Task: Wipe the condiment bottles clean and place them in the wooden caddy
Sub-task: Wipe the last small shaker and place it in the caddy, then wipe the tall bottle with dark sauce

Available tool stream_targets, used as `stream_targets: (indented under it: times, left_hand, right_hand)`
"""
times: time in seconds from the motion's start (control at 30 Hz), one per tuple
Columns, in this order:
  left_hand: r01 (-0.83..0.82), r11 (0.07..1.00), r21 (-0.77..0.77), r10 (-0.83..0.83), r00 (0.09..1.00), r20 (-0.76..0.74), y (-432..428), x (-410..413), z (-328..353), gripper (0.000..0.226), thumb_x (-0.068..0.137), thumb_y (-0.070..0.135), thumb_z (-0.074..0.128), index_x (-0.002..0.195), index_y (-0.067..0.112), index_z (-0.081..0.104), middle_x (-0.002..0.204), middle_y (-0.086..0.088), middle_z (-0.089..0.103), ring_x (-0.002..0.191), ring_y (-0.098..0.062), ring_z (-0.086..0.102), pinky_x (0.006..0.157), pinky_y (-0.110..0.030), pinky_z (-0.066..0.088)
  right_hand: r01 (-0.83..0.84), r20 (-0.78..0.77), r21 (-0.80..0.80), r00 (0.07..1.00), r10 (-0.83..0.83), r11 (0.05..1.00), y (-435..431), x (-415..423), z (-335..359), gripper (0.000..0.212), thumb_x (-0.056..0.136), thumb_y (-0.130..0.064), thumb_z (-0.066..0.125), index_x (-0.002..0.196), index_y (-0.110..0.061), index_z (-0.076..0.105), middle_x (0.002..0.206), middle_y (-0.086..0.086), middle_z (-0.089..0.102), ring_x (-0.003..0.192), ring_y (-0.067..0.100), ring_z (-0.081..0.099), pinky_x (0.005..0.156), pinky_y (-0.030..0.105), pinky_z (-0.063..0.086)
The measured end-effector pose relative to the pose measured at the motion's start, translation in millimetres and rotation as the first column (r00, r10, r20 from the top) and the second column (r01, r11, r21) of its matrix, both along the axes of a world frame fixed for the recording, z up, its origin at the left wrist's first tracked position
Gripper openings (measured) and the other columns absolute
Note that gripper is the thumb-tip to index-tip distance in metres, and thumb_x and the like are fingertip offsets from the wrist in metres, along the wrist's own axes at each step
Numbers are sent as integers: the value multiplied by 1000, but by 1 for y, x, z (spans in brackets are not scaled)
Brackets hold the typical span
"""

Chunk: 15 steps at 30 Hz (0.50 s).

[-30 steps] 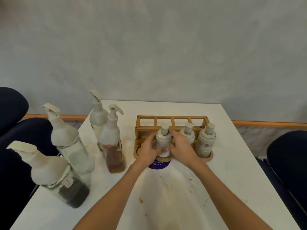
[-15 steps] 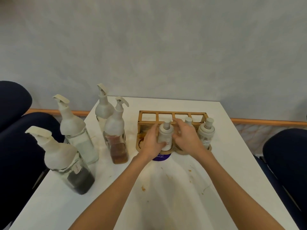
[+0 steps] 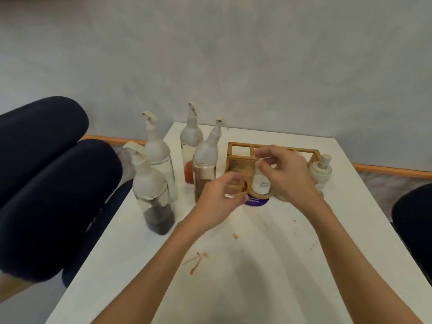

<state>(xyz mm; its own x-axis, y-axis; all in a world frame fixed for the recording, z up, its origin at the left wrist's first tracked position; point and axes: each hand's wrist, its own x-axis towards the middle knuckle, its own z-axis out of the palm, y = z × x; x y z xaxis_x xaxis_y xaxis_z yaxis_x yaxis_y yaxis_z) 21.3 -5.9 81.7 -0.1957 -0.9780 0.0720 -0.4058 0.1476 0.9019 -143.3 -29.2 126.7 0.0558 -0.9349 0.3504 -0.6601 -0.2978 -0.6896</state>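
Small white bottle [image 3: 261, 184] stands upright in a front slot of wooden caddy [image 3: 238, 148], 2nd from left, label toward cam. R hand [image 3: 287, 176] is over it, thumb & index pinching the pump top. L hand [image 3: 219, 199] is just in front of the empty left slot, fingers loosely curled, holding nothing; blurred. Another small bottle [image 3: 322, 170] sits at caddy's right end. Four tall pump bottles [image 3: 205, 160] stand left of caddy. Tabletop [image 3: 233, 288] shows orange-brown stains.

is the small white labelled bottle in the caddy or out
In. The white bottle stands upright in a front ring of the wooden caddy.
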Motion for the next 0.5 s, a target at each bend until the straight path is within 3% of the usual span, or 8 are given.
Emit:
stream_targets:
  times: [0.2,0.37,0.5]
  left_hand:
    - [-7,991,135,10,1000,-21,46,60,-16,29,90,20,69,118,25,64,109,11,69,98,-5,66,79,-14,52]
    - [-54,950,308,51,999,19,76,118,-49,26,89,21,70,115,22,67,105,8,71,95,-6,67,76,-14,50]
    - [-207,925,319,167,975,150,85,165,-72,23,88,22,72,111,19,69,100,6,71,96,-12,66,73,-16,47]
  right_hand:
    - [-145,14,68,989,144,987,31,53,-12,19,90,-14,63,106,-21,70,96,-12,67,87,-4,61,73,8,46]
    - [-224,-15,177,973,231,958,51,104,-31,27,90,-13,62,115,-21,66,103,-9,67,89,-3,59,73,2,43]
    - [-241,18,269,969,245,933,56,140,-49,46,90,-19,64,134,-22,50,117,-3,62,99,7,60,88,24,53]
